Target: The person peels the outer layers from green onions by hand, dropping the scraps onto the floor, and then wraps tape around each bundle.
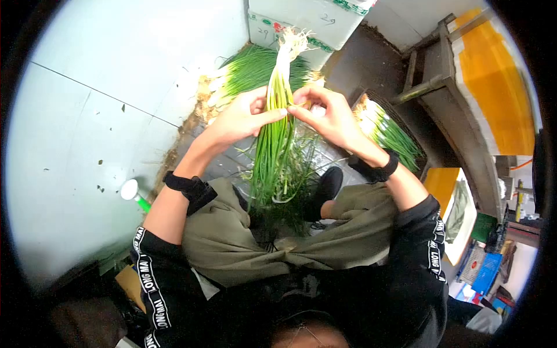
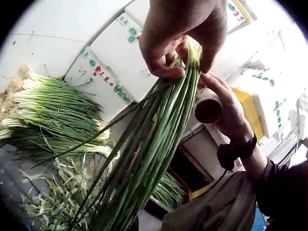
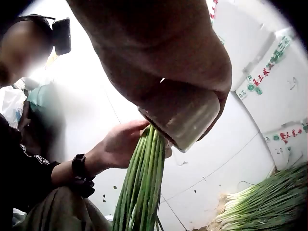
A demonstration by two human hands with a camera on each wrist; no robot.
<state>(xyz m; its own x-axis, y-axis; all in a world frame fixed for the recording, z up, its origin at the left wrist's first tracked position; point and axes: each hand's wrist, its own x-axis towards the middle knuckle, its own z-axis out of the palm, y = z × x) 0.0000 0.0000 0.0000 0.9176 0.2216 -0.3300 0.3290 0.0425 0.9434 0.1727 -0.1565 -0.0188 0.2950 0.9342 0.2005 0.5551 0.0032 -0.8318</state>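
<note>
A bunch of green onions (image 1: pixel 271 139) hangs with its white roots up and green leaves down, between the two hands in the head view. The left hand (image 1: pixel 242 118) grips it from the left side, thumb across the front; the left wrist view shows this hand (image 2: pixel 185 29) curled round the stalks (image 2: pixel 159 125). From the right, the right hand (image 1: pixel 329 116) pinches at a stalk on the bunch's edge with thumb and forefinger. In the right wrist view the right hand (image 3: pixel 168 62) hides its own fingertips, beside the stalks (image 3: pixel 144 178).
Piled green onions (image 1: pixel 246 72) lie by the wall, and more (image 1: pixel 389 133) sit in a crate at the right. Loose leaf trimmings (image 2: pixel 62 192) cover part of the floor. White boxes (image 1: pixel 301 23) are stacked behind; a wooden-legged table (image 1: pixel 426 87) stands at the right.
</note>
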